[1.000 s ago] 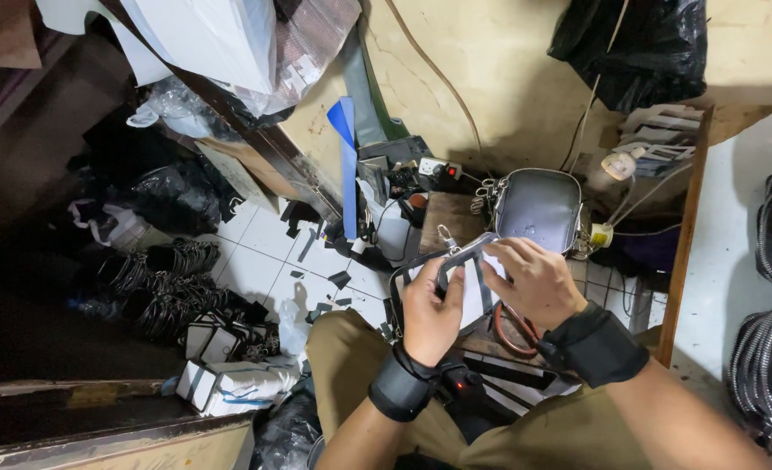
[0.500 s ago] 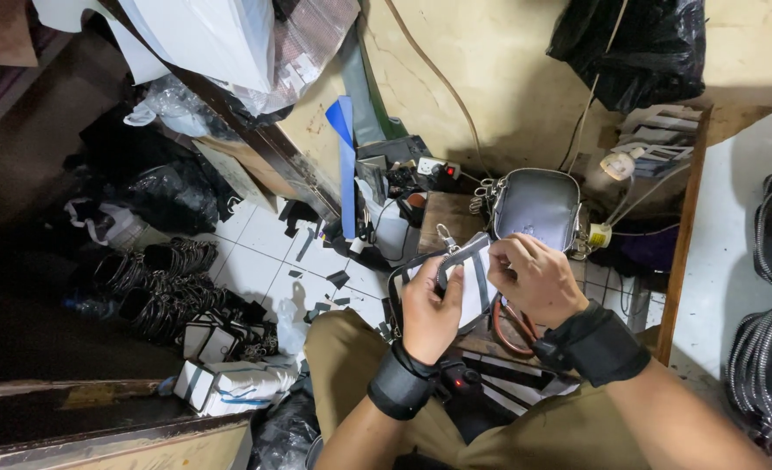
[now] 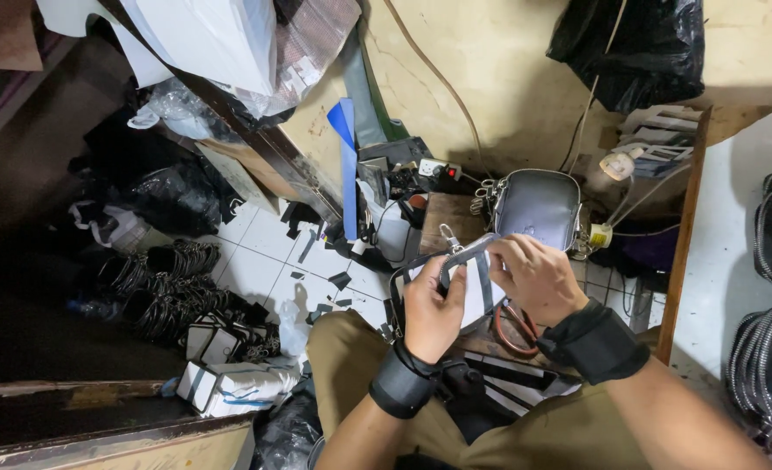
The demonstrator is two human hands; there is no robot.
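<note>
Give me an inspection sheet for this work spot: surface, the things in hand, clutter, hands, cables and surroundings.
Surface: small wooden block above the knees, white tiled floor to its left.
Things in hand: grey strap with a metal clasp, held over white sheets.
Clutter: grey bag, black offcuts on the tiles, blue strip, orange-handled tool under the right wrist.
Hands: left hand and right hand both grip the strap; black wrist cuffs.
Cables: power strip; cords run up the wall.
Surroundings: black plastic bags, zippered bags at right.
</note>
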